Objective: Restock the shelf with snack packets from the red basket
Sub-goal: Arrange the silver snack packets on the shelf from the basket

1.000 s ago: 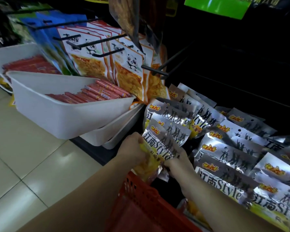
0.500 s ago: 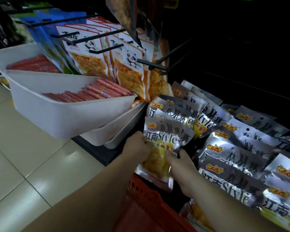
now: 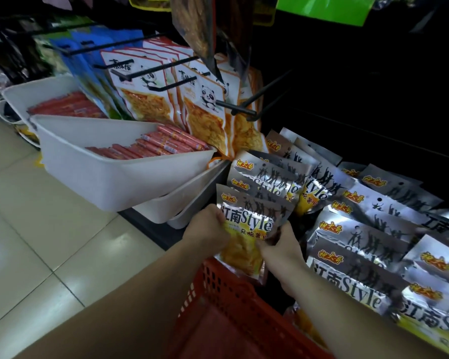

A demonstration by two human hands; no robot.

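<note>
A silver and yellow snack packet [image 3: 249, 224] is held upright over the far corner of the red basket [image 3: 226, 301]. My left hand [image 3: 208, 229] grips its left edge and my right hand [image 3: 280, 247] pinches its right edge. Just behind it stand more of the same silver packets [image 3: 267, 177] at the front of the low shelf. Many others [image 3: 368, 229] lie fanned out across the shelf to the right. The inside of the basket is mostly hidden by my arms.
White plastic bins [image 3: 119, 182] of red sausage sticks [image 3: 151, 146] jut out to the left. Black display hooks [image 3: 233, 107] carry panda-printed packets [image 3: 205, 110] above the shelf. Pale floor tiles [image 3: 36, 242] lie at the left.
The packet has turned from tilted to upright and moved slightly toward the row of packets on the shelf. Both hands keep their hold on it.
</note>
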